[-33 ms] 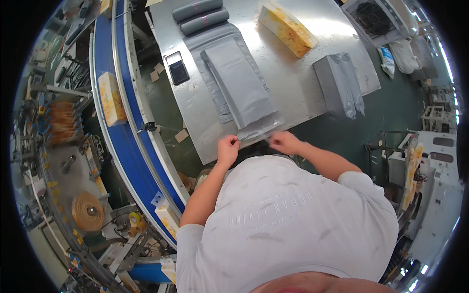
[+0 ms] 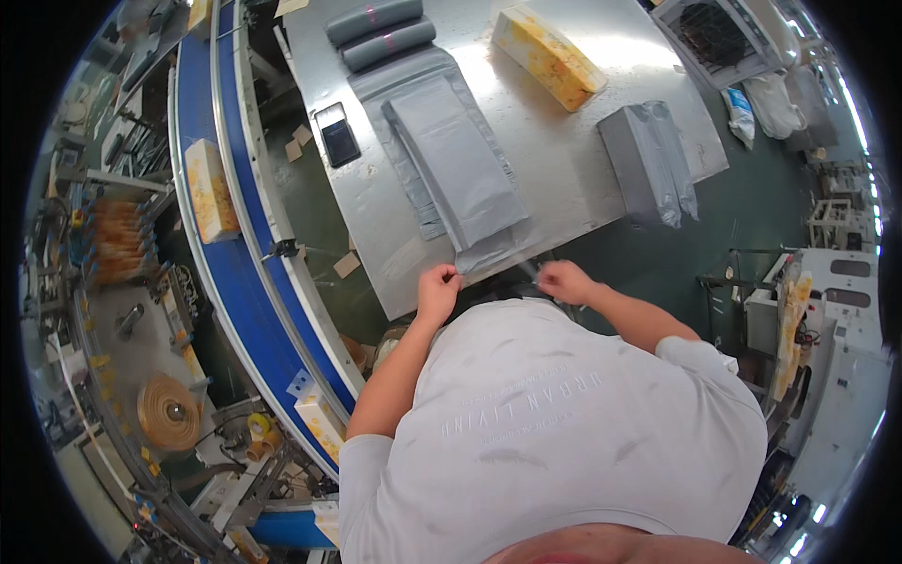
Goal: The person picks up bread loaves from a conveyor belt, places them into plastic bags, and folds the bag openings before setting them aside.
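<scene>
Here, hands [image 2: 503, 282] pinching grey mailer bag [image 2: 460, 169] at table edge [image 2: 395, 291]

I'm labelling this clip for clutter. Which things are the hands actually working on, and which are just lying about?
In hand:
left hand and right hand at the near end of the grey mailer bag

Lying about:
yellow box
filled grey bag
two rolled grey bags
dark phone-like device
yellow box on blue conveyor

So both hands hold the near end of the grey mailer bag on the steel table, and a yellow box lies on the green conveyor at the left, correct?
Not quite: the head view shows the conveyor is blue, not green. The rest holds: left hand and right hand hold the grey mailer bag on the steel table, yellow box at left.
</scene>
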`<move>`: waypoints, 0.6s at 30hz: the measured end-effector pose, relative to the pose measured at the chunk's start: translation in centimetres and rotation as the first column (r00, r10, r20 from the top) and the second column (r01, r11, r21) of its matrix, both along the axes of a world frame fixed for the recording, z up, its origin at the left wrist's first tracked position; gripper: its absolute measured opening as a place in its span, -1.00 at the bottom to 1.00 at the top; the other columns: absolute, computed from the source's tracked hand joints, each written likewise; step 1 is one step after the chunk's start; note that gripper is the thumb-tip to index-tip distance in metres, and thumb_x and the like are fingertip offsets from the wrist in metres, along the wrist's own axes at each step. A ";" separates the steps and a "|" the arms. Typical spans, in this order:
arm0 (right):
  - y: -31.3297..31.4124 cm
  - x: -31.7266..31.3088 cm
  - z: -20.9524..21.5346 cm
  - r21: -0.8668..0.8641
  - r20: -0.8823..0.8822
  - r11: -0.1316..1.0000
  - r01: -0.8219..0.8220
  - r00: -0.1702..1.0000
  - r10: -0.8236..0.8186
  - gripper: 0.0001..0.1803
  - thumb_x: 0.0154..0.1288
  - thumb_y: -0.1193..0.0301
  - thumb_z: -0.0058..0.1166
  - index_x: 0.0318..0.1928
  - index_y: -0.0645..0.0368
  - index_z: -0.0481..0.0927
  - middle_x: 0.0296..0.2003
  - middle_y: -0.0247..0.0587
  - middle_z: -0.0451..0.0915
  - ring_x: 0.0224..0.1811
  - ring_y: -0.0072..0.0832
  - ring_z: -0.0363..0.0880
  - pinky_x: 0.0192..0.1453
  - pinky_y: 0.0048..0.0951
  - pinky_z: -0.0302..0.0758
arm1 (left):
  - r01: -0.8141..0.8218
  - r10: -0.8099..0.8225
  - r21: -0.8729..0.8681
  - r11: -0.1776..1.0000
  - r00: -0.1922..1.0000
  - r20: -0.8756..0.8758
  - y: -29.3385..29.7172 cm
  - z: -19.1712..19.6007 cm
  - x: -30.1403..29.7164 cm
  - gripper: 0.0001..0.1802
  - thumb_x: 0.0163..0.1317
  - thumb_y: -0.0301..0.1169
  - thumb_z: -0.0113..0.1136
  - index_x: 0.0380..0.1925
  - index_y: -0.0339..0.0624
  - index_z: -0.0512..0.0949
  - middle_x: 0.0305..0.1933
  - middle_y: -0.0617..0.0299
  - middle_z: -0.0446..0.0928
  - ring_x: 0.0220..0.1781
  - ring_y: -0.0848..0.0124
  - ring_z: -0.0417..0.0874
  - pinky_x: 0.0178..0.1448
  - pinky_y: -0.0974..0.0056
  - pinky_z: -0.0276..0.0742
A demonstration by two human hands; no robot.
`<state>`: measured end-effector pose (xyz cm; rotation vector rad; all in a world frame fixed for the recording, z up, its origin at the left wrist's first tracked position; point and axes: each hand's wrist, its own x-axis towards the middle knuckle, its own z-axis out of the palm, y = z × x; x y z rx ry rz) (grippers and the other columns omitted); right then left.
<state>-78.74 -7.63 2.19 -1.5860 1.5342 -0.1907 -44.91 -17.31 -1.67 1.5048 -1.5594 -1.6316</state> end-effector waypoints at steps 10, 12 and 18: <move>-2.9 -5.8 5.0 -0.528 -0.469 0.796 -0.297 0.883 0.019 -0.76 0.09 0.52 0.24 -0.18 0.11 0.58 -0.18 -0.12 0.59 -0.06 -0.03 0.63 0.04 -0.05 0.59 | 0.625 -0.251 -0.779 0.057 0.764 0.594 -6.6 6.7 -0.4 -0.74 0.28 -0.49 0.22 -0.03 -0.20 0.67 0.58 0.09 0.37 0.65 0.17 0.32 0.63 0.03 0.31; -9.5 -2.5 6.8 -0.684 -0.462 0.548 -0.482 0.867 0.186 -0.75 0.14 0.54 0.17 -0.13 0.11 0.63 0.02 -0.21 0.65 0.23 -0.10 0.61 0.20 -0.09 0.61 | 0.731 -0.251 -0.674 -0.106 0.636 0.729 -8.3 6.6 -1.2 -0.73 0.34 -0.43 0.15 -0.03 -0.29 0.66 0.65 0.08 0.32 0.71 0.18 0.26 0.69 0.05 0.21; -17.3 -3.2 3.6 -0.729 -0.507 0.104 -0.676 0.637 0.580 -0.86 0.24 0.54 0.13 -0.21 0.13 0.67 0.01 -0.31 0.71 0.41 -0.23 0.55 0.21 -0.11 0.66 | 0.781 -0.300 -0.618 -0.088 0.571 0.764 -9.0 7.3 -0.4 -0.74 0.27 -0.41 0.18 -0.10 -0.30 0.68 0.54 0.04 0.45 0.66 0.17 0.34 0.67 0.04 0.29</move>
